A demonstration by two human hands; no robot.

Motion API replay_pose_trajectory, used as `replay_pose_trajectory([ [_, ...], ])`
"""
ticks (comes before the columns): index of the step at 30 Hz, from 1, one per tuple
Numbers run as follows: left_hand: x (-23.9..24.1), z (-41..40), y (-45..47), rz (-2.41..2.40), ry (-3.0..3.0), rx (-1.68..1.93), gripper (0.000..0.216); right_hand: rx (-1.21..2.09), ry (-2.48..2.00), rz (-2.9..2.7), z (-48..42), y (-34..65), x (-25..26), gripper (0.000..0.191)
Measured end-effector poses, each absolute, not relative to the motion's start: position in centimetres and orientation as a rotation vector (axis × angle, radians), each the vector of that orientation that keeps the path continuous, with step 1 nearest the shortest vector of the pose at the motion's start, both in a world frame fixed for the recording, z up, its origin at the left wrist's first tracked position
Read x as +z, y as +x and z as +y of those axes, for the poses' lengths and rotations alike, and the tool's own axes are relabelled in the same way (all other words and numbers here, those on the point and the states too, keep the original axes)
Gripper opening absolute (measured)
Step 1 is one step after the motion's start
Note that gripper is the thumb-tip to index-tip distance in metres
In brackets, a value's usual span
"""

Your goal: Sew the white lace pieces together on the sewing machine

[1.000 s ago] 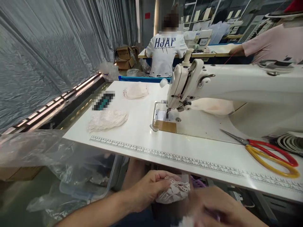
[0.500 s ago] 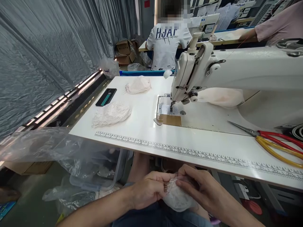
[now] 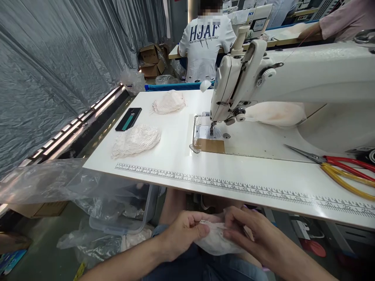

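L hand (image 3: 184,236) has its fingers pinched on the edge of a small white cloth (image 3: 217,241); R hand (image 3: 253,234) has its fingers bent onto the cloth's other side, grasping it too. Cloth's btwn the two sets of fingers, above the lap (image 3: 187,267). Just beyond the fingers: a printed ruler (image 3: 234,187) along the counter's (image 3: 172,144) near edge. Up & L of them: a lacy white pc (image 3: 136,140), a black phone (image 3: 128,119) w/ teal stripe, & farther off a pale pc (image 3: 169,102). Ahead & R of fingers: sewing machine (image 3: 293,74); nearer but farther R, scissors (image 3: 342,171), red & yellow handles. Low L of fingers, a clear bin (image 3: 151,203). Well past the machine, a co-worker (image 3: 205,50) in white tee, back to us.
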State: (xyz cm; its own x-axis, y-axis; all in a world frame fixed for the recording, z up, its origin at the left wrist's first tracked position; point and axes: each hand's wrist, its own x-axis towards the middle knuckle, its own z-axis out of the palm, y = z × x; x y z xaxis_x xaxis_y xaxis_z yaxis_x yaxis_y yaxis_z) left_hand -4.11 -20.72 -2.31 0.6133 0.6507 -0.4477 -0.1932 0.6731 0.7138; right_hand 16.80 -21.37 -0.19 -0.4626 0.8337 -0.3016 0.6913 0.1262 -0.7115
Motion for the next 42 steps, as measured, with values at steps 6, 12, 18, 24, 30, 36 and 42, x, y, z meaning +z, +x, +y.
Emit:
replay_pose_trajectory([
  [6, -2.6, -20.1, -5.8, 0.679, 0.705, 0.364, 0.052, 1.457, -1.51, -2.137, -22.4, 18.1, 0.0, 0.031],
  [12, -2.7, -19.9, -6.2, 0.678, 0.682, 0.318, 0.047, 1.486, -1.351, -2.155, -22.7, 18.5, -0.7, 0.03],
  [18, -1.9, -19.6, -6.4, 0.7, 0.705, 0.248, 0.047, 1.368, -1.227, -2.122, -22.8, 18.4, -1.2, 0.026],
  [24, -1.5, -19.6, -6.3, 0.761, 0.749, 0.272, 0.041, 1.551, -1.155, -1.97, -22.3, 17.7, -0.5, 0.061],
  [30, -1.3, -19.5, -7.0, 0.844, 0.833, 0.326, 0.038, 1.664, -1.222, -1.964, -21.6, 16.9, -0.7, 0.027],
  [36, -0.1, -18.5, -7.8, 0.812, 1.13, 0.196, 0.035, 1.796, -1.064, -1.944, -20.7, 16.3, -0.9, 0.017],
  [42, 0.6, -17.4, -6.2, 0.822, 1.33, 0.061, 0.029, 1.727, -1.078, -2.051, -20.3, 15.8, -1.1, 0.016],
])
